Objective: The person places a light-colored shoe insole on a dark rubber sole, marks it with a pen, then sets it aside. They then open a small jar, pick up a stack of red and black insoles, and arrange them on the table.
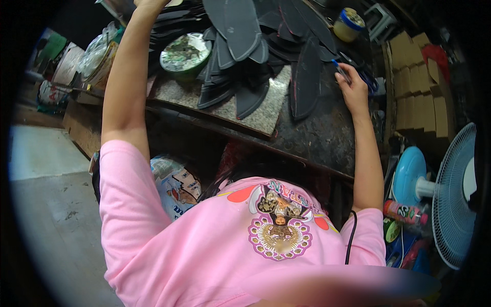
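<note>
In my right hand (353, 87) is a slim pen (341, 71) with a blue end, held between thumb and fingers at the right side of the dark table. Left of that hand lies a long black leaf-shaped piece (306, 82) with a thin red line along its edge. My left arm stretches far forward, and my left hand (149, 3) is cut off by the top edge, so its fingers are hidden. Many similar black pieces (238, 30) overlap in piles across the table, some with pale outlines. Some rest on a speckled stone slab (174, 94).
A green-rimmed bowl (185, 52) with scraps stands on the slab. Toward the back right is a jar with a blue band (349, 24). Cardboard boxes (417, 87), a blue and white fan (452, 194) and a bottle (404, 211) stand at right. Bags and buckets (76, 61) crowd the left.
</note>
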Demonstrator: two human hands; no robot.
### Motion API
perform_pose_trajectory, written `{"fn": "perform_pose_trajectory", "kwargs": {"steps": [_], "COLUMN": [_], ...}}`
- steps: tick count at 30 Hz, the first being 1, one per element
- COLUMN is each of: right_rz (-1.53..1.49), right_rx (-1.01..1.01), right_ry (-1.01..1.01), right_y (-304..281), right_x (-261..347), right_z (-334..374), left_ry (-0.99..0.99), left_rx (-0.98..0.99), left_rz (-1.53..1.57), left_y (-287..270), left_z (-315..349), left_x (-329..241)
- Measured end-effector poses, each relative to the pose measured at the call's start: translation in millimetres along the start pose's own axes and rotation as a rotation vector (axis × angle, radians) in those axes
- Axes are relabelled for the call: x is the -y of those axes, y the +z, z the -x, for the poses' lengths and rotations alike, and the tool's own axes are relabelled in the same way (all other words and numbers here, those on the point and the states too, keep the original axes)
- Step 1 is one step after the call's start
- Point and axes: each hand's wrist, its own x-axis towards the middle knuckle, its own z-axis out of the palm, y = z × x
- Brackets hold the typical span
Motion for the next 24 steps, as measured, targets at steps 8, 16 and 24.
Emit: {"fn": "perform_pose_trajectory", "kwargs": {"steps": [8, 16, 24], "right_rz": [0.029, 0.11, 0.294], "right_rx": [-0.004, -0.175, -0.2], "right_ry": [0.007, 0.066, 0.044], "right_y": [-3, -10, -30], "right_x": [9, 9, 15], "right_z": [1, 5, 10], "left_ry": [1.189, 0.97, 0.96], "left_rx": [-0.172, 0.361, 0.182], "left_rz": [0.504, 0.343, 0.518], "left_y": [-29, 15, 50], "left_z": [161, 225, 231], "left_x": [-148, -206, -200]}}
